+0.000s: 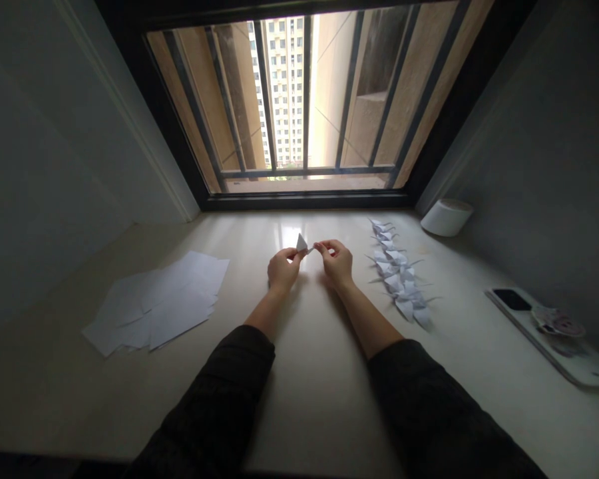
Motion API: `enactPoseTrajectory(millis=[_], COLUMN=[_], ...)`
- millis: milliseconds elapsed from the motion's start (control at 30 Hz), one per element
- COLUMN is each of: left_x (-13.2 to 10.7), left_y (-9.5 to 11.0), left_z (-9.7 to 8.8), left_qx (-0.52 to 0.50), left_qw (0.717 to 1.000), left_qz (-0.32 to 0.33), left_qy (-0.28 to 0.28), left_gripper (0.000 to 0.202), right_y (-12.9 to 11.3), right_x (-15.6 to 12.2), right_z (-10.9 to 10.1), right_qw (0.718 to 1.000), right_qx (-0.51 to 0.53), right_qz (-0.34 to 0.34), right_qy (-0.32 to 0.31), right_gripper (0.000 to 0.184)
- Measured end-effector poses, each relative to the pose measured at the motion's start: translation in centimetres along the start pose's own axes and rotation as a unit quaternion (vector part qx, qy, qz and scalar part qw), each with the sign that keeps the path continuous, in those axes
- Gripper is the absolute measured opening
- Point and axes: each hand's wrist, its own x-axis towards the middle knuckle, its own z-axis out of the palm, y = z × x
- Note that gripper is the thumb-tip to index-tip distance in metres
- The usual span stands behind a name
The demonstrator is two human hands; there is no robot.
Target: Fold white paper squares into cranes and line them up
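A small folded piece of white paper (302,243) is held just above the pale table (299,372) in the middle of the view. My left hand (282,269) pinches its left side with closed fingers. My right hand (335,260) pinches its right end, fingers curled. Both forearms in dark sleeves reach in from the bottom edge. A row of several folded white paper cranes (398,275) lies just right of my right hand.
A loose stack of white paper sheets (160,301) lies at the left. A white roll (447,217) stands at the back right corner. A phone in a white case (549,324) lies at the right edge. A barred window (304,106) closes the far side.
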Motion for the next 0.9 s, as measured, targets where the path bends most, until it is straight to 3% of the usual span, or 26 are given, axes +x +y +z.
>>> enactPoseTrajectory(millis=[233, 433, 533, 667, 833, 900], left_x=[0.0, -0.3, -0.5, -0.5, -0.4, -0.3], left_y=[0.0, 0.8, 1.3, 1.4, 1.2, 1.3], left_z=[0.0, -0.2, -0.4, -0.5, -0.7, -0.9], left_qx=[-0.029, -0.04, -0.045, -0.055, -0.071, -0.085], left_qw=[1.0, 0.998, 0.997, 0.996, 0.995, 0.994], left_qz=[0.012, 0.044, 0.06, 0.072, 0.054, 0.035], left_qy=[0.004, 0.012, 0.01, 0.012, 0.034, 0.052], left_gripper=[0.033, 0.031, 0.031, 0.028, 0.025, 0.027], right_y=[0.1, -0.3, -0.5, -0.7, -0.6, -0.6], right_x=[0.0, 0.1, 0.0, 0.0, 0.1, 0.0], right_z=[0.5, 0.6, 0.5, 0.3, 0.4, 0.5], right_qw=[0.999, 0.987, 0.978, 0.97, 0.962, 0.954], right_qx=[0.019, 0.117, 0.156, 0.196, 0.233, 0.252], right_qz=[0.021, 0.091, 0.11, 0.123, 0.133, 0.15], right_qy=[0.015, -0.053, -0.084, -0.079, -0.045, -0.058], right_gripper=[0.036, 0.048, 0.042, 0.034, 0.034, 0.037])
